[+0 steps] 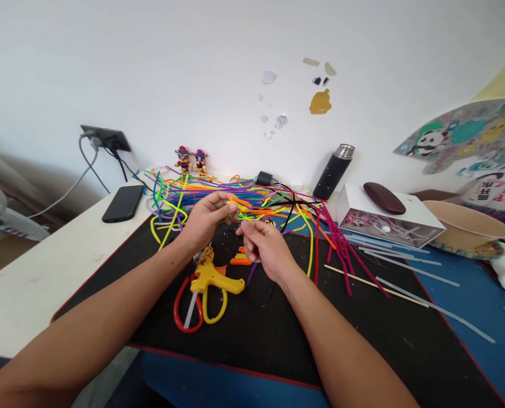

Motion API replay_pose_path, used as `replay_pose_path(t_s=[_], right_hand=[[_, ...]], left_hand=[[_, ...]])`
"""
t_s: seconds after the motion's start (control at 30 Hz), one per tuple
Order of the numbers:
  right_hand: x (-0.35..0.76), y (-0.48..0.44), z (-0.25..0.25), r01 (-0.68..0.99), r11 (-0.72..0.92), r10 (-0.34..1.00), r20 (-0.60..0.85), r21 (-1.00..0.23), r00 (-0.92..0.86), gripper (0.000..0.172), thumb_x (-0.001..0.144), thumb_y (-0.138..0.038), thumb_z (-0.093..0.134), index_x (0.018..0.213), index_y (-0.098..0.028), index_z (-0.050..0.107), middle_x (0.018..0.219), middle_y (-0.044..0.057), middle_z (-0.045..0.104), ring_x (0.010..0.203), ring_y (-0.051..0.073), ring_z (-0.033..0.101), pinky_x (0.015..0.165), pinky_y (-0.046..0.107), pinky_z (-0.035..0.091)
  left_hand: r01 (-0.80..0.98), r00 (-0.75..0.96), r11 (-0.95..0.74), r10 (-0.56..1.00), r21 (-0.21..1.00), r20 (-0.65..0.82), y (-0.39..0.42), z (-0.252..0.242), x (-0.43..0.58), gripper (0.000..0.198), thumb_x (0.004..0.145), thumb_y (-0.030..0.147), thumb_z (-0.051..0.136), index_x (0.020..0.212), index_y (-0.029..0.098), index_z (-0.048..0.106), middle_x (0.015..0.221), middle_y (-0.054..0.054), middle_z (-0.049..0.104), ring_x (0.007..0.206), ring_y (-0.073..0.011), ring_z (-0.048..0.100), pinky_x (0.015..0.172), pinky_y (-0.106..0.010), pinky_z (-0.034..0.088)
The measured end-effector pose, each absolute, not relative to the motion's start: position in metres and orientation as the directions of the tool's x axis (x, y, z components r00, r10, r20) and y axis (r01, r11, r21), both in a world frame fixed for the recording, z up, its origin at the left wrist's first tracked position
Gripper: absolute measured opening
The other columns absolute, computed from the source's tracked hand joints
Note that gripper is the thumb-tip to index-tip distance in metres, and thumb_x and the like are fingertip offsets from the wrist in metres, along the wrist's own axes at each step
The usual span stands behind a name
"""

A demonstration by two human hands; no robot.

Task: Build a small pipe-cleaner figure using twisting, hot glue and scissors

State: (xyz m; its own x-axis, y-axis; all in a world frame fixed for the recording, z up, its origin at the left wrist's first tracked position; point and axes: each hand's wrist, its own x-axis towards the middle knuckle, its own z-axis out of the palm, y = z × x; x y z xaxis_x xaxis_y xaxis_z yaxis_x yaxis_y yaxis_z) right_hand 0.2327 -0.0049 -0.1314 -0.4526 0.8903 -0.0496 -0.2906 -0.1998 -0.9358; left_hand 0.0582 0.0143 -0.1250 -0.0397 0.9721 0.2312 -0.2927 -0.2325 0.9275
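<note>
My left hand is closed, pinching a small bundle of orange and yellow pipe cleaner pieces between thumb and fingers. Close beside it, my right hand is curled with thumb and forefinger together; whatever is in that pinch is too small to make out. Below the hands, short orange and yellow pipe cleaner pieces lie on the black mat. A yellow hot glue gun with a glue stick in its back rests over scissors with a red and a yellow handle.
Many coloured pipe cleaners spread along the wall, with two small figures behind. A phone lies left. To the right are a black flask, a white drawer box, a wooden stick, clear glue sticks and a bowl.
</note>
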Motion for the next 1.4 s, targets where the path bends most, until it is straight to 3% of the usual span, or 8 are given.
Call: replay_pose_path(t_s=[0.1, 0.33, 0.5, 0.63, 0.83, 0.97, 1.23, 1.4], right_hand=[[0.232, -0.007, -0.131, -0.272, -0.234, 0.864, -0.071, -0.934, -0.498, 0.053, 0.073, -0.066, 0.085, 0.093, -0.02, 0.067, 0.058, -0.008, 0.057, 0.039, 0.007, 0.048, 0.036, 0.019, 0.022], [0.234, -0.003, -0.127, -0.365, -0.231, 0.926, -0.089, -0.902, -0.367, 0.059, 0.075, -0.077, 0.077, 0.083, -0.02, 0.063, 0.057, -0.007, 0.053, 0.038, 0.006, 0.044, 0.036, 0.02, 0.021], [0.235, 0.0, -0.129, -0.382, -0.226, 0.942, -0.102, -0.896, -0.319, 0.062, 0.077, -0.076, 0.076, 0.067, -0.02, 0.052, 0.054, -0.006, 0.049, 0.038, 0.006, 0.042, 0.037, 0.02, 0.021], [0.234, 0.0, -0.131, -0.402, -0.218, 0.946, -0.091, -0.889, -0.311, 0.058, 0.072, -0.068, 0.084, 0.072, -0.021, 0.051, 0.056, -0.008, 0.049, 0.039, 0.006, 0.042, 0.037, 0.02, 0.019], [0.236, 0.001, -0.129, -0.402, -0.205, 0.953, -0.087, -0.892, -0.292, 0.05, 0.073, -0.059, 0.086, 0.074, -0.021, 0.054, 0.054, -0.009, 0.045, 0.039, 0.005, 0.04, 0.037, 0.02, 0.017], [0.236, 0.0, -0.127, -0.393, -0.19, 0.955, -0.077, -0.9, -0.287, 0.046, 0.075, -0.058, 0.084, 0.078, -0.021, 0.058, 0.054, -0.01, 0.046, 0.038, 0.005, 0.04, 0.037, 0.02, 0.018], [0.234, -0.001, -0.13, -0.356, -0.172, 0.956, -0.069, -0.918, -0.284, 0.046, 0.076, -0.057, 0.083, 0.076, -0.022, 0.053, 0.053, -0.01, 0.047, 0.038, 0.006, 0.043, 0.036, 0.02, 0.019], [0.234, -0.002, -0.129, -0.345, -0.172, 0.955, -0.07, -0.923, -0.288, 0.047, 0.076, -0.059, 0.083, 0.08, -0.022, 0.055, 0.053, -0.01, 0.048, 0.037, 0.006, 0.043, 0.036, 0.019, 0.019]], left_hand=[[-0.219, -0.022, -0.256, 0.966, 0.942, 0.257, 0.01, -0.123, 0.063, 0.043, 0.069, 0.037, 0.095, 0.097, 0.017, 0.07, 0.076, 0.0, 0.07, 0.065, -0.0132, 0.064, 0.06, -0.024, 0.05], [-0.029, -0.002, -0.356, 0.934, 0.934, 0.356, 0.005, -0.126, 0.067, 0.041, 0.074, 0.04, 0.092, 0.099, 0.019, 0.069, 0.084, -0.001, 0.07, 0.076, -0.016, 0.067, 0.071, -0.028, 0.054], [0.14, 0.03, -0.434, 0.9, 0.89, 0.435, 0.004, -0.131, 0.066, 0.03, 0.084, 0.042, 0.084, 0.1, 0.019, 0.071, 0.101, -0.006, 0.071, 0.092, -0.0196, 0.067, 0.079, -0.03, 0.054], [0.217, 0.07, -0.455, 0.89, 0.864, 0.451, 0.001, -0.131, 0.067, 0.025, 0.089, 0.041, 0.079, 0.101, 0.02, 0.072, 0.103, -0.006, 0.07, 0.095, -0.0208, 0.066, 0.077, -0.031, 0.053], [0.147, 0.129, -0.4, 0.915, 0.905, 0.383, 0.003, -0.134, 0.07, 0.039, 0.083, 0.04, 0.085, 0.112, 0.021, 0.068, 0.109, -0.007, 0.071, 0.1, -0.0223, 0.068, 0.08, -0.031, 0.055], [0.046, 0.128, -0.353, 0.93, 0.934, 0.345, 0.002, -0.132, 0.073, 0.038, 0.084, 0.044, 0.084, 0.107, 0.02, 0.066, 0.097, -0.004, 0.073, 0.09, -0.0189, 0.069, 0.08, -0.031, 0.055], [0.078, 0.05, -0.317, 0.948, 0.945, 0.314, -0.005, -0.12, 0.075, 0.04, 0.082, 0.054, 0.083, 0.094, 0.018, 0.071, 0.078, -0.002, 0.07, 0.069, -0.0158, 0.063, 0.062, -0.027, 0.05], [-0.008, 0.049, -0.288, 0.956, 0.958, 0.288, -0.002, -0.12, 0.075, 0.041, 0.079, 0.054, 0.086, 0.091, 0.018, 0.071, 0.067, 0.0, 0.066, 0.06, -0.0153, 0.06, 0.056, -0.027, 0.05]])
